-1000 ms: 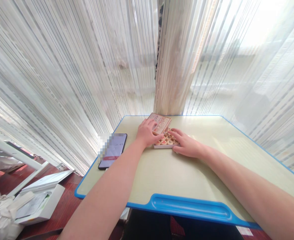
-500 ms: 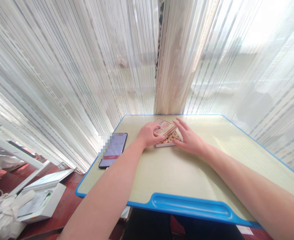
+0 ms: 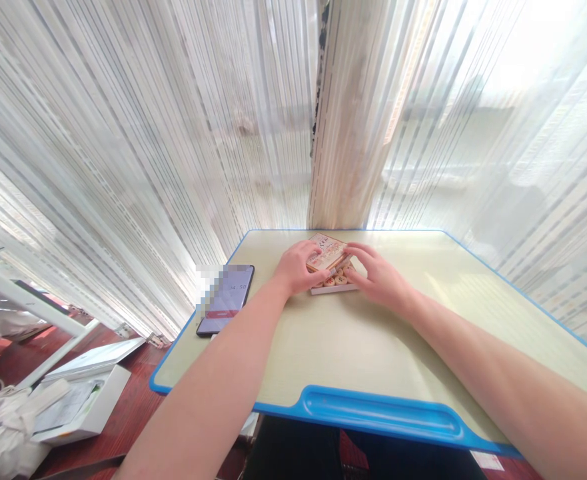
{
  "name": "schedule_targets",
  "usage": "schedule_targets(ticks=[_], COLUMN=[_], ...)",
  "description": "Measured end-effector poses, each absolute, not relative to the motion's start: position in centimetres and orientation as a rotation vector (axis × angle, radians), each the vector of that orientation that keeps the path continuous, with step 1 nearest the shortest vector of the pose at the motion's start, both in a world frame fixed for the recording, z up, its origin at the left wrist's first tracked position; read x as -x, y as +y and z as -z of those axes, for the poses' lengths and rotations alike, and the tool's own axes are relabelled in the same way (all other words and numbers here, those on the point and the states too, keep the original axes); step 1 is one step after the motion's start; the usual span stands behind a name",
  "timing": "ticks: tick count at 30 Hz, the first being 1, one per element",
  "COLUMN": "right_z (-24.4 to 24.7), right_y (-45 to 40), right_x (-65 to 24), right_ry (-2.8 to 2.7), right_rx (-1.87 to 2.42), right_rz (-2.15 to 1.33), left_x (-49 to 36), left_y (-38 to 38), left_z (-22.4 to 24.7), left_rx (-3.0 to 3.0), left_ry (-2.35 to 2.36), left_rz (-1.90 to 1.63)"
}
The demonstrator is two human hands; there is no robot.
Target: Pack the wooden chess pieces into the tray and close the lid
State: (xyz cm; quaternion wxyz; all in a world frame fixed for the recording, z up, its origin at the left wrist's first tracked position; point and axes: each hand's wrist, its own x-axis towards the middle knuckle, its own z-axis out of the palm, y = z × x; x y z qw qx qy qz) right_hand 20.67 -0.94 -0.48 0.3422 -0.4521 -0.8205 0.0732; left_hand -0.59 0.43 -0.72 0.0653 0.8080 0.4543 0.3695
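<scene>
A small printed box lid [image 3: 328,251] rests tilted and askew over a shallow white box tray [image 3: 329,290]. Round wooden Chinese chess pieces [image 3: 340,275] with characters show in the gap under the lid's near right side. My left hand [image 3: 300,267] grips the lid from the left, thumb along its near edge and fingers over its top. On the other side, my right hand [image 3: 378,277] is curled around the right end of the box, fingertips at the lid's right corner and thumb by the pieces and tray edge. The rest of the pieces are hidden beneath the lid.
A phone [image 3: 230,300] showing a timer lies left on the pale, blue-edged table [image 3: 333,347]. A blue pen groove [image 3: 383,413] runs along the near edge. Sheer curtains [image 3: 268,133] hang behind. An open white box [image 3: 88,407] stands at lower left.
My right hand has moved left and closed in, bringing its spread fingers against the right end of the box. My left hand keeps its grip on the lid, almost unmoved.
</scene>
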Motion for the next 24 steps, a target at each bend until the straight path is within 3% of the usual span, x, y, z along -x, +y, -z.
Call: schedule_targets(ticks=[5,12,24], right_z=[0.1,0.3,0.1], right_y=[-0.2,0.1,0.3], right_x=[-21.0,-21.3,-21.3], right_ry=[-1.789,-2.014,-1.996], right_rx=[1.338,1.675,1.61], right_rz=[-0.277,-0.352,-0.486], left_x=[0.9,1.1,0.5], left_y=[0.8,1.0,0.3], left_z=[0.8,0.9,0.5], left_rx=[-2.34,-2.194,-2.456], left_ry=[1.379,1.435,1.286], left_rz=[-1.324,-1.433,-1.192])
